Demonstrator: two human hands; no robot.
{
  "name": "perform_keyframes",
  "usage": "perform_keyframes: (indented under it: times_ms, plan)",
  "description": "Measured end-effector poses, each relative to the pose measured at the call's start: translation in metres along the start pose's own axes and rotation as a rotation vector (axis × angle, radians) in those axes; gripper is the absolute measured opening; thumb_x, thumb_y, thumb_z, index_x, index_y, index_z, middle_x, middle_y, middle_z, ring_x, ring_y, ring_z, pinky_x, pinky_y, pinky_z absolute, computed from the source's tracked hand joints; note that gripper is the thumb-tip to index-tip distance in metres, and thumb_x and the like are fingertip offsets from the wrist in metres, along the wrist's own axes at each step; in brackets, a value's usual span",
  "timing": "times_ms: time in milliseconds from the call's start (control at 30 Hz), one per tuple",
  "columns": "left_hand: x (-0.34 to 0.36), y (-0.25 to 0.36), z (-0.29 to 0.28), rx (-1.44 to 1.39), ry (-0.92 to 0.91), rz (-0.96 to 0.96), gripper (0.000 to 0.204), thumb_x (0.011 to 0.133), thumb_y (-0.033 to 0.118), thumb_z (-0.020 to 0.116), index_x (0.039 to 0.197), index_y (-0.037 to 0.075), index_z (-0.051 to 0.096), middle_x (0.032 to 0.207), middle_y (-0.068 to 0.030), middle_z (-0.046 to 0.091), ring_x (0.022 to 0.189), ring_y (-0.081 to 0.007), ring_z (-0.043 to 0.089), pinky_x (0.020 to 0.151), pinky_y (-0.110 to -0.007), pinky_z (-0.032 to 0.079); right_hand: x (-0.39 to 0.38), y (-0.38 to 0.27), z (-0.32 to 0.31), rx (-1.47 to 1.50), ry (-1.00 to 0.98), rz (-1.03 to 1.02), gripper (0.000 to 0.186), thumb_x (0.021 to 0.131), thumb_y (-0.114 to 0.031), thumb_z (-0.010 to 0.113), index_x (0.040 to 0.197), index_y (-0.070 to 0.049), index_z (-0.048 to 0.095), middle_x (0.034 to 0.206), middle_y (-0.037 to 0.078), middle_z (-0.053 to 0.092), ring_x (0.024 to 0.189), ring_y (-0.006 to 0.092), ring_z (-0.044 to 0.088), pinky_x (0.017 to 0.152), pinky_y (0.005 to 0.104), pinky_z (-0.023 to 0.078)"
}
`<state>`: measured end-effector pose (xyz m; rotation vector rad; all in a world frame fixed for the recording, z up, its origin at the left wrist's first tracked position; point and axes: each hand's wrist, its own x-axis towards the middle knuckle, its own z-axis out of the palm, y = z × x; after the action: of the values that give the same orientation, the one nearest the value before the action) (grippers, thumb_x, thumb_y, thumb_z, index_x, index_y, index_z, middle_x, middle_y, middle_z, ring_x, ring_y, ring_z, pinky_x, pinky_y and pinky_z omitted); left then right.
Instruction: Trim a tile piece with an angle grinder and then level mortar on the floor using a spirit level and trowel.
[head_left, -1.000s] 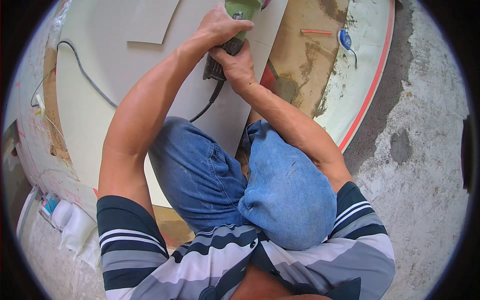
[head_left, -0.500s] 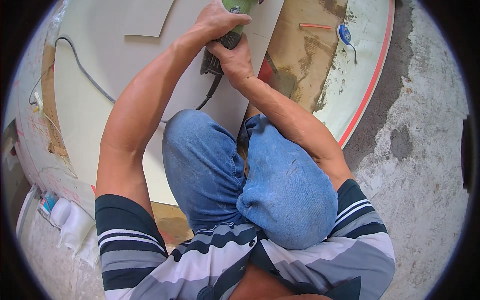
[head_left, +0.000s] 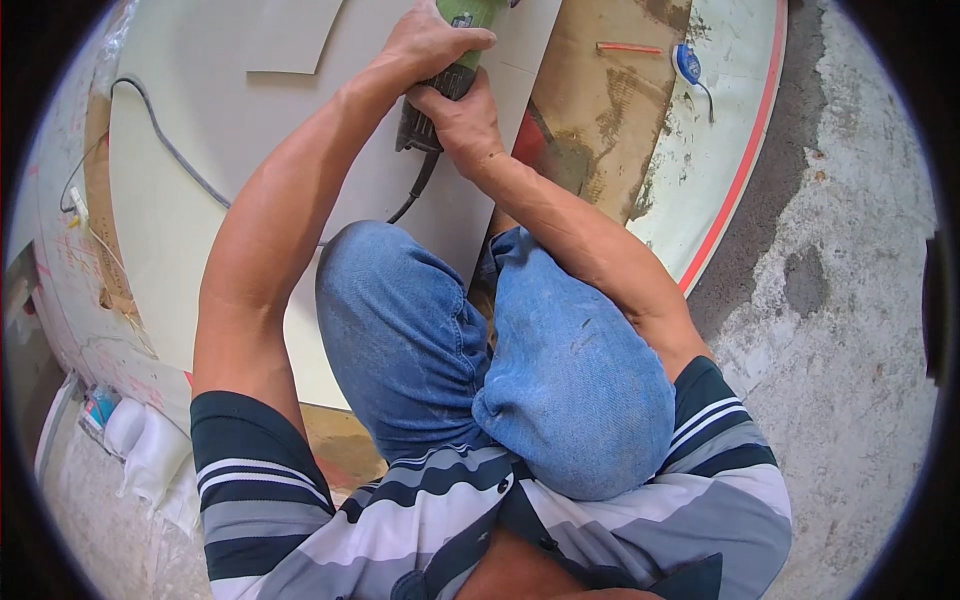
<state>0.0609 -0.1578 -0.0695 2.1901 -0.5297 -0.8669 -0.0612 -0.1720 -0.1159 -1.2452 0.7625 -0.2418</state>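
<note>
- Your left hand (head_left: 425, 40) is wrapped tight round the green power tool (head_left: 455, 45), and your right hand (head_left: 462, 120) is closed on its dark rear end
- The tool sits at the pale tile's (head_left: 200, 190) top edge (barely shifted in the last second), so the work looks mid-pass

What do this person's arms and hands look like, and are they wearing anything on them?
Both forearms are bare, and neither the left hand nor the right hand wears a glove, ring or watch that I can see. Short sleeves end above the elbows, dark with grey and white stripes.
</note>
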Motion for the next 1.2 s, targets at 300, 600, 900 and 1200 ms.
perform_keyframes:
  times_ms: [300, 600, 900, 1200]
  plan:
    - [0.008, -0.021, 0.005, -0.011, -0.027, 0.065, 0.058, 0.064, 0.038, 0.076, 0.103, -0.003, 0.062, 0.092, -0.0149, 0.067, 0.082, -0.0232, 0.065, 0.075, -0.034, 0.051, 0.001, 0.007, 0.003, -0.055, 0.022, -0.028, 0.056, 0.070, -0.023, 0.077, 0.110, 0.001, 0.046, 0.094, 0.006, 0.059, 0.083, 0.0151, 0.059, 0.074, 0.0291, 0.050]
    - [0.014, -0.026, 0.003, -0.064, -0.051, 0.107, 0.053, 0.066, 0.032, 0.076, 0.102, -0.003, 0.060, 0.090, -0.0128, 0.066, 0.080, -0.0209, 0.064, 0.073, -0.034, 0.051, -0.003, 0.001, 0.002, -0.114, 0.071, -0.002, 0.065, 0.065, -0.027, 0.080, 0.111, 0.002, 0.044, 0.097, 0.011, 0.059, 0.089, 0.0189, 0.060, 0.078, 0.0319, 0.050]
    - [0.007, -0.024, 0.007, -0.137, -0.062, 0.037, 0.058, 0.067, 0.028, 0.077, 0.110, -0.003, 0.054, 0.095, -0.0119, 0.064, 0.082, -0.0191, 0.063, 0.075, -0.032, 0.051, -0.008, -0.001, 0.001, -0.128, 0.053, 0.020, 0.067, 0.064, -0.028, 0.080, 0.113, 0.003, 0.045, 0.099, 0.013, 0.060, 0.092, 0.0225, 0.061, 0.083, 0.0345, 0.049]
    - [0.001, -0.022, 0.008, -0.132, -0.051, 0.025, 0.046, 0.073, 0.023, 0.075, 0.109, 0.000, 0.057, 0.093, -0.0067, 0.063, 0.078, -0.0148, 0.060, 0.071, -0.030, 0.049, -0.012, -0.003, 0.001, -0.137, 0.034, 0.079, 0.074, 0.063, -0.030, 0.080, 0.117, 0.002, 0.043, 0.104, 0.015, 0.060, 0.097, 0.0245, 0.060, 0.087, 0.0347, 0.048]
